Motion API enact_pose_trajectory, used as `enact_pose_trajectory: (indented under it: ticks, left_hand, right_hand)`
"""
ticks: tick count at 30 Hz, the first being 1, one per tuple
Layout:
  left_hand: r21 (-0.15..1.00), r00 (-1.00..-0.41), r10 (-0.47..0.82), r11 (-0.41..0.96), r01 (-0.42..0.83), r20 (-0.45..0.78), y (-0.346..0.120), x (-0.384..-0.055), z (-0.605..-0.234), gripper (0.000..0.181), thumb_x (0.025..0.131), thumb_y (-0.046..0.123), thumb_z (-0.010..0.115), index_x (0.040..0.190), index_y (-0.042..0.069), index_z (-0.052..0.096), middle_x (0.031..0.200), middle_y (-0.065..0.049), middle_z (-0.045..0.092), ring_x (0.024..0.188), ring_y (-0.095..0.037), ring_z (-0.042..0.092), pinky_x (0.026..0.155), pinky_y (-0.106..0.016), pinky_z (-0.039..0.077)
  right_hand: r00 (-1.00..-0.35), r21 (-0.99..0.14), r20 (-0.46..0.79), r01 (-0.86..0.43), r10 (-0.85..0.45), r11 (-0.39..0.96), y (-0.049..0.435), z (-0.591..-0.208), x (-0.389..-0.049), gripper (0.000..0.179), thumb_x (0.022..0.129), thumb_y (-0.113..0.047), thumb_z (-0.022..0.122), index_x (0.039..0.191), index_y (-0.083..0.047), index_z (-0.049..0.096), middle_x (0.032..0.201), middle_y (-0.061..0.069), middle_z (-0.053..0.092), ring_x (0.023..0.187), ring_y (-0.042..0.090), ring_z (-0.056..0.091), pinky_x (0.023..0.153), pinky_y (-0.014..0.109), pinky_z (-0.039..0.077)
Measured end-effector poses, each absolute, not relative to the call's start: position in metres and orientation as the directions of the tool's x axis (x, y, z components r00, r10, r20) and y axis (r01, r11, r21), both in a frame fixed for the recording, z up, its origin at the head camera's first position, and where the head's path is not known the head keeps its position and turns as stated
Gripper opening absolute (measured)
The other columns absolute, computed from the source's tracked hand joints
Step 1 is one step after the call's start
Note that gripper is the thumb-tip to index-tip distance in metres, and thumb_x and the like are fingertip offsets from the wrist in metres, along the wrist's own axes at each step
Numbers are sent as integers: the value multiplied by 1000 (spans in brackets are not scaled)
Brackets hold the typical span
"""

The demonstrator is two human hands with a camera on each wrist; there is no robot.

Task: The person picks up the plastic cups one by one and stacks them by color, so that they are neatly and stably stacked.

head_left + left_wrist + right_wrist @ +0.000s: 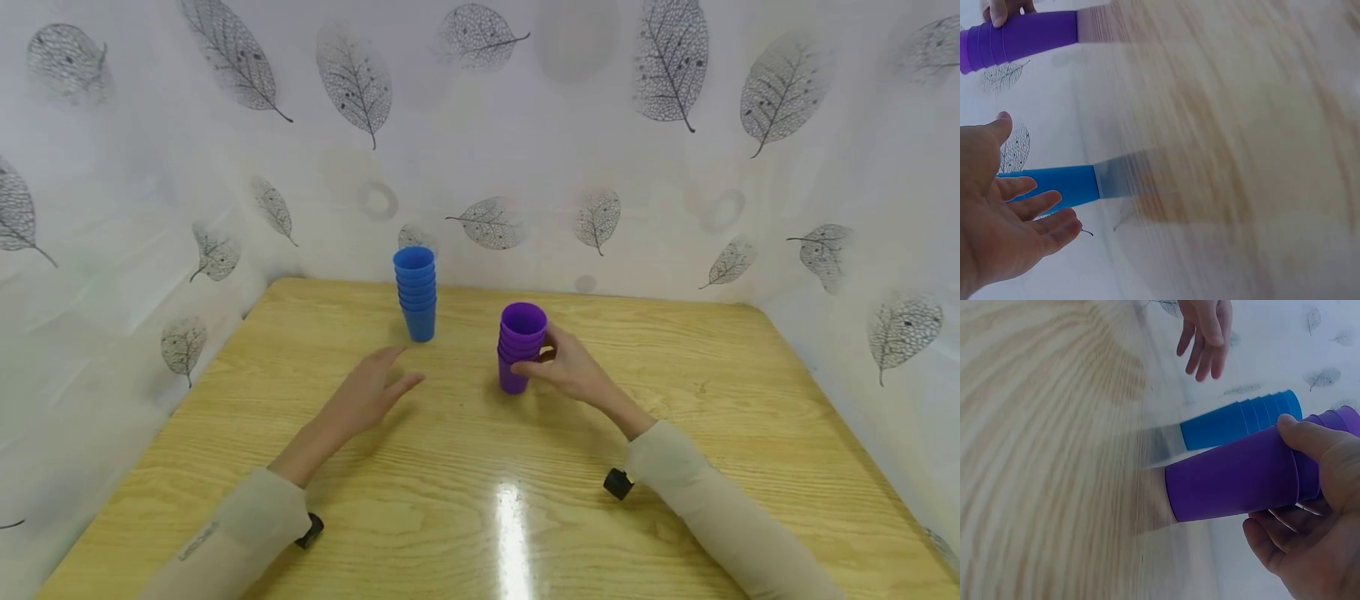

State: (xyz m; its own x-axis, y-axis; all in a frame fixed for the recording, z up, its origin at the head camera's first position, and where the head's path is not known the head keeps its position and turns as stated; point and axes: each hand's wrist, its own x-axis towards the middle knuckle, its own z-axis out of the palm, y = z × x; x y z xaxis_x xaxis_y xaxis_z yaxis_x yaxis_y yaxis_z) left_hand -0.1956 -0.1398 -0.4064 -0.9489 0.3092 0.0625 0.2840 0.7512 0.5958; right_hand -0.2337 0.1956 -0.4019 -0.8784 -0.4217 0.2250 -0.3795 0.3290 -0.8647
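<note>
A stack of purple cups (513, 375) stands upright near the table's middle. My right hand (573, 367) grips it from the right, thumb on the near side and fingers behind; the right wrist view shows the thumb on the purple cups (1235, 478) near the rims. Farther back and to the left stands a stack of blue cups (420, 321), upright too. My left hand (360, 396) hovers in front of the blue stack with fingers spread and holds nothing. In the left wrist view its fingers overlap the blue cups (1075, 184), which partly hides them.
The wooden table (450, 500) has a glossy top with a bright reflection at the front. Behind it and along both sides hangs a pale curtain (510, 150) printed with grey leaves. A small black device (618, 483) sits at the right wrist, another (310, 531) at the left.
</note>
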Motion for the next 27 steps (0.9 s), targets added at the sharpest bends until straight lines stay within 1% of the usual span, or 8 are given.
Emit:
enact_pose_trajectory:
  ticks: [4,8,13,18,23,27]
  left_hand:
    - [555,-951,297,778,294,87,-148,-198,-407,65,108,36,56,152,-9,39,154,-32,41,143,-51,37,118,-63,30]
    - [529,-955,283,799,287,92,-159,-202,-406,67,108,36,55,154,-9,36,156,-33,38,144,-51,34,118,-64,28]
    - [513,-962,261,817,264,78,-173,-206,-405,72,109,40,53,156,-9,31,158,-33,34,146,-51,31,119,-64,27]
    - [495,-964,250,828,261,91,-185,-209,-403,75,109,43,51,155,-12,31,156,-36,34,144,-53,32,118,-65,27]
    - [465,-968,225,850,250,109,-195,-212,-401,74,108,41,53,154,-13,31,157,-37,30,144,-55,29,118,-66,25]
    - [451,-970,206,860,241,126,-202,-213,-398,74,108,39,56,155,-13,30,158,-38,27,145,-56,27,118,-67,24]
  right_hand:
    - [-897,-855,240,-377,-372,357,211,-402,-237,62,86,-5,83,140,4,53,124,22,66,107,32,66,89,40,59]
    - [-915,-841,248,-367,-319,397,226,-403,-240,61,86,-6,83,139,3,54,120,22,67,104,31,66,86,39,60]
    - [-938,-824,242,-334,-248,458,244,-401,-243,63,89,-13,82,142,3,51,123,22,66,109,33,64,89,42,58]
    - [-956,-817,228,-290,-182,499,261,-400,-248,65,92,-18,80,144,4,49,126,25,64,114,36,61,94,48,54]
    - [-966,-793,225,-259,-131,551,274,-400,-254,65,93,-20,80,143,6,48,126,26,63,113,37,61,94,45,52]
    - [-964,-784,234,-264,-127,562,281,-400,-257,66,93,-20,79,143,6,46,127,26,62,114,38,61,92,46,53]
